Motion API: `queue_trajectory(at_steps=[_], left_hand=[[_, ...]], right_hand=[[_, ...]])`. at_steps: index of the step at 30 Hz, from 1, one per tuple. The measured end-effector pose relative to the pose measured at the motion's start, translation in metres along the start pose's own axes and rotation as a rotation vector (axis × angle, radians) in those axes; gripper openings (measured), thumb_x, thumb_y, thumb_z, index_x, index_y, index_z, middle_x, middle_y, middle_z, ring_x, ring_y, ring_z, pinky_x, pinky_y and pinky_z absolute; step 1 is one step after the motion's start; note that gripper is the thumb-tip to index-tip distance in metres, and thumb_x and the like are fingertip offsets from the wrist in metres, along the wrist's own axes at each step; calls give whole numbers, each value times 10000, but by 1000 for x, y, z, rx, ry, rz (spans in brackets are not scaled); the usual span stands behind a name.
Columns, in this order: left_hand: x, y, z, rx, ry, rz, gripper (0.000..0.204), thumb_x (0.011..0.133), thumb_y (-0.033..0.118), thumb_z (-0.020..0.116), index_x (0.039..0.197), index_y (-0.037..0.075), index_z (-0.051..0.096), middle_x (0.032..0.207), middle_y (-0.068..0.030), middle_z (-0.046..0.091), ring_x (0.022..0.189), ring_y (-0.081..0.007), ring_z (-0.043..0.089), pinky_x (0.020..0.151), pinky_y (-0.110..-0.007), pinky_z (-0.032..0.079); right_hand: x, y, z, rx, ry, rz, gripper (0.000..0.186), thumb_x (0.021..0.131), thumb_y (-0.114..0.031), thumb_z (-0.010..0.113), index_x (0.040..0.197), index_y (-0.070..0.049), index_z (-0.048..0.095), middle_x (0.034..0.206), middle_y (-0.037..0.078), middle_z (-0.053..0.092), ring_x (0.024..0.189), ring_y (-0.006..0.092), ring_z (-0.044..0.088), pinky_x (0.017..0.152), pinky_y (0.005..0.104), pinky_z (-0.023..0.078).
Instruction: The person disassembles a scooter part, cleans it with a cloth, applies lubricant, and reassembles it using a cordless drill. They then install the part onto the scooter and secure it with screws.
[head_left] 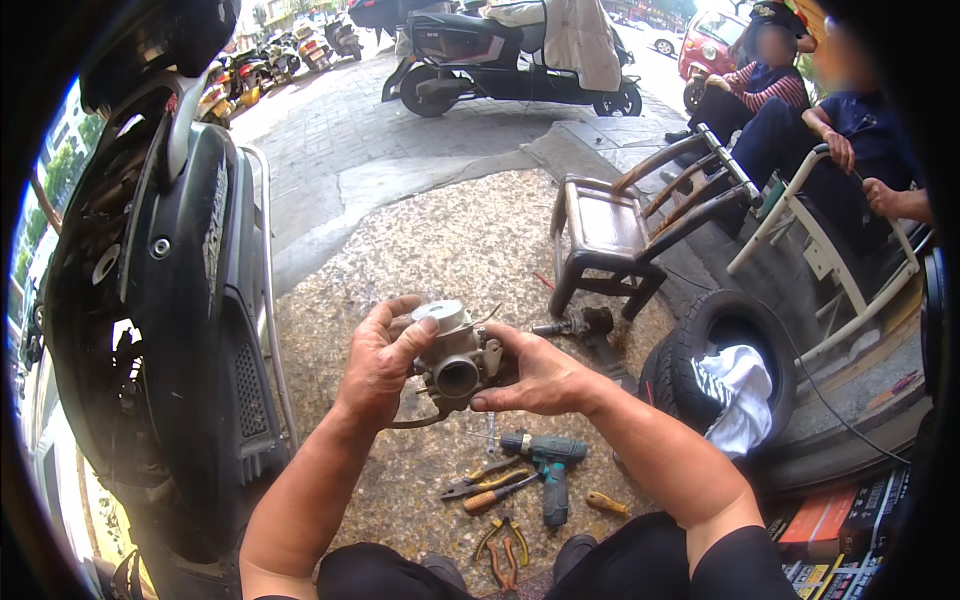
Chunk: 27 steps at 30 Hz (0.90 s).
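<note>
On my left stands a stripped black scooter (pixel 165 300), clear of my arm. My left fingers (pixel 388 313) are wrapped around the upper left of the carburettor (pixel 448 350), the thumb pressing by its round pale cap. I hold it in front of me, above the speckled ground (pixel 400 255), its dark bore facing me. A thin hose (pixel 412 424) hangs off its lower left; I reckon it could snag or tug if I turned the body carelessly. My right fingers (pixel 510 340) grip the other side, thumb low beside the bore. If both holds slackened, perhaps through oily skin, the carburettor might drop onto the pliers (pixel 485 478) or the cordless drill (pixel 553 470) below and chip a fitting. Farther right, a tyre (pixel 690 370) holds a white cloth (pixel 738 395). As for what I can't make out: most of my left fingertips are behind the carburettor, its far side is hidden, my right palm covers some fittings, and the scooter runs into the dark rim.
</note>
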<state>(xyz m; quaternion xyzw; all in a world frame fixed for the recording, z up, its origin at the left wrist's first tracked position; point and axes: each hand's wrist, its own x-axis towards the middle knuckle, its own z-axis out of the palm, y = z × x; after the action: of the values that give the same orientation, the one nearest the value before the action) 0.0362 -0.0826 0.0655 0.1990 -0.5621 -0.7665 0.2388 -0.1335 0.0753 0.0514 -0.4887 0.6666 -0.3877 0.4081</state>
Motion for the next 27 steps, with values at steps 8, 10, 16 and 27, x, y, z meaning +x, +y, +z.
queue_trajectory(at_steps=[8, 10, 16, 27], left_hand=[[-19, 22, 9, 201, 112, 19, 324, 1047, 221, 588, 1256, -26, 579, 1126, -97, 671, 1037, -156, 637, 865, -306, 542], [-25, 18, 6, 122, 163, -11, 346, 1032, 205, 618, 1251, -62, 594, 1123, -113, 671, 1052, -162, 606, 953, -307, 480], [-35, 13, 7, 124, 229, -66, 342, 1039, 179, 581, 1275, -67, 574, 1126, -108, 660, 1056, -166, 601, 937, -314, 491], [-40, 12, 6, 188, 157, -81, 389, 978, 63, 533, 1352, -44, 533, 1244, -154, 619, 1108, -189, 590, 947, -328, 502]], right_hand=[[-2, -10, 1, 185, -33, -96, 931, 767, -379, 917, 1447, 59, 454, 1137, 208, 705, 1052, 237, 689, 908, 353, 558], [2, -7, 4, 193, -85, -95, 938, 761, -376, 921, 1437, 79, 457, 1113, 212, 704, 1023, 238, 691, 864, 353, 566], [4, 0, 14, 249, -115, -69, 901, 773, -354, 917, 1421, 85, 472, 1040, 197, 712, 926, 221, 701, 772, 334, 572], [-4, 7, 3, 557, -187, -23, 773, 809, -271, 895, 1405, 35, 510, 943, 140, 710, 771, 173, 693, 640, 304, 577]])
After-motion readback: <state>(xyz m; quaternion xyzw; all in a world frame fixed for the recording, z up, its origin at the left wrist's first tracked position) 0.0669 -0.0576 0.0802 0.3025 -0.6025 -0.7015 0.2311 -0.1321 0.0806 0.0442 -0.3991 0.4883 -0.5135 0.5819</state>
